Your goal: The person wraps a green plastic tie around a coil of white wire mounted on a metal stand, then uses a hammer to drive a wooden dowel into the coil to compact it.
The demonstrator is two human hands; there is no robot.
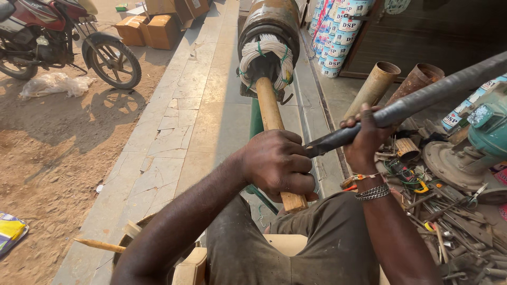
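Stone paving: pale cracked slabs [206,105] run straight ahead under my view, with bare sandy ground [47,158] to the left.
Surroundings: a red motorcycle [63,39] stands on the sand at upper left, brown cardboard boxes [150,29] behind it, a crumpled clear plastic sheet [53,84] near its rear wheel.
Right side: stacked blue-and-white tins [338,31] against a dark wall, two rusty metal tubes [393,84] leaning beside them, a teal machine body [488,132] at the edge, and a heap of scattered hand tools and wire scraps [449,221] on the floor.
Main item: a rusty cylindrical motor housing [269,26] lies end-on toward me, raised on a green stand [256,119]; a ring of white winding wire bound with green ties [264,53] shows at its open end.
Wooden piece: a tan wooden rod [270,111] reaches from the winding mouth back toward my lap, its cut end just below my fist.
Left hand [280,163]: I have it closed tight around the lower part of the wooden rod, knuckles up, forearm coming from lower left.
Right hand [364,137]: I have it wrapped firmly about a long dark grey metal bar [422,100], wrist wearing metal bangles [372,192]; the bar slants from upper right down to a tip touching the left hand's fingers.
Seat: dark grey trousers [317,243] at the bottom, knees apart.
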